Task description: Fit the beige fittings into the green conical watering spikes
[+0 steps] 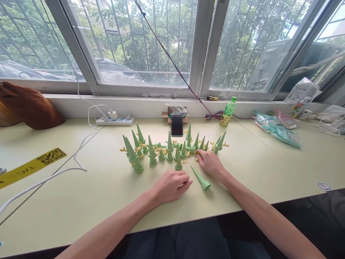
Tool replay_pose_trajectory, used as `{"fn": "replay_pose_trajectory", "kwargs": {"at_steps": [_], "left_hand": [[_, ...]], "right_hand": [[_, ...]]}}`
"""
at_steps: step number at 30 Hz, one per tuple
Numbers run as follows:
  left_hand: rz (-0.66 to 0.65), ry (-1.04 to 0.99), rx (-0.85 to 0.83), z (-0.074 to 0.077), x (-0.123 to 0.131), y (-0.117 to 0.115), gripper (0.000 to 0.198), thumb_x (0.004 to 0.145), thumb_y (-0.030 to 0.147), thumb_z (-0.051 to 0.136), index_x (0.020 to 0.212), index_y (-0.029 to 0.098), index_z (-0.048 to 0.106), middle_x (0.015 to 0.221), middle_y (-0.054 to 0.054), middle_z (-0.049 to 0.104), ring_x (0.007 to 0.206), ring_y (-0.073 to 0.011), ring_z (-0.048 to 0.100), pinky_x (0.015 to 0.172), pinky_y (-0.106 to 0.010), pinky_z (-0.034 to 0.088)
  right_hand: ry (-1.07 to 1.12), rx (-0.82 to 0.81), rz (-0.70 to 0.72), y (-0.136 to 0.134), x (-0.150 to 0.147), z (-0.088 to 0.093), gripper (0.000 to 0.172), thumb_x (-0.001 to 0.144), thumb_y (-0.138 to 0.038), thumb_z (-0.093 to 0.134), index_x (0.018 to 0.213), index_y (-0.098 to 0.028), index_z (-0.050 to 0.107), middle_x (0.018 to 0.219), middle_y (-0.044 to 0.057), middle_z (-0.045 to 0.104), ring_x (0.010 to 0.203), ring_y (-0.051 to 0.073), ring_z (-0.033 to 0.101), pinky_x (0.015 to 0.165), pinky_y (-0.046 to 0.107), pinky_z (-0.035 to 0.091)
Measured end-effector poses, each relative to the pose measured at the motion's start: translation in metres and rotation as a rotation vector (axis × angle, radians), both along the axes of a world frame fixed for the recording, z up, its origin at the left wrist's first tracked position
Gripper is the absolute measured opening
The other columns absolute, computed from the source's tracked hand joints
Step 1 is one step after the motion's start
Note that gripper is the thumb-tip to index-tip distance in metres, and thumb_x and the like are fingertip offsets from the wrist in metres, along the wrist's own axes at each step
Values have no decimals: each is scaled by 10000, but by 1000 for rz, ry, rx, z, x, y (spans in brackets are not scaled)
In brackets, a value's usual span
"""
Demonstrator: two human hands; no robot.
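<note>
My left hand (171, 185) rests on the table with its fingers curled in, and nothing shows in it. Close to its knuckles stands a green plant watering spike (178, 165), tip up. My right hand (210, 162) reaches in among the spikes, fingers bent together beside small yellow valve pieces (197, 152); what the fingertips hold is hidden. Between my two hands a loose green spike (201, 178) lies on its side. Several more spikes stand in a loose row, among them a tall one (169, 149) and a left one (132, 154), some with yellow valves attached.
On the pale table (88, 201) a white power strip (115, 120) and cable lie left. At the back are a small box (176, 111) with a blurred dark patch before it, a green bottle (228, 111) and plastic bags (277, 127). Windows rise behind.
</note>
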State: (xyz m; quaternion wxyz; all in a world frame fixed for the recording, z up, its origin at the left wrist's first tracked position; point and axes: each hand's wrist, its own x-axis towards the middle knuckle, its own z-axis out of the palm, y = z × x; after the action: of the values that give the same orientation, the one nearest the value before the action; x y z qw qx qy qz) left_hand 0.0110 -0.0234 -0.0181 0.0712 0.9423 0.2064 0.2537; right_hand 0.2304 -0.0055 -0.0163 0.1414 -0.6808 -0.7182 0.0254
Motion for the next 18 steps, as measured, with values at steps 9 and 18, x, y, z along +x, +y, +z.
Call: {"fn": "replay_pose_trajectory", "kwargs": {"at_steps": [9, 18], "left_hand": [[7, 44, -24, -3, 1, 1, 367, 964, 261, 426, 618, 174, 341, 577, 25, 400, 491, -98, 269, 505, -272, 223], [11, 36, -47, -5, 1, 2, 371, 943, 247, 443, 603, 172, 318, 561, 25, 385, 482, -95, 233, 497, -273, 204]], "right_hand": [[58, 23, 14, 1, 0, -4, 283, 976, -251, 426, 1146, -193, 645, 840, 80, 717, 729, 212, 648, 602, 260, 371], [142, 24, 22, 2, 2, -4, 200, 965, -268, 473, 941, -197, 659, 744, 48, 685, 644, 174, 595, 575, 240, 357]]}}
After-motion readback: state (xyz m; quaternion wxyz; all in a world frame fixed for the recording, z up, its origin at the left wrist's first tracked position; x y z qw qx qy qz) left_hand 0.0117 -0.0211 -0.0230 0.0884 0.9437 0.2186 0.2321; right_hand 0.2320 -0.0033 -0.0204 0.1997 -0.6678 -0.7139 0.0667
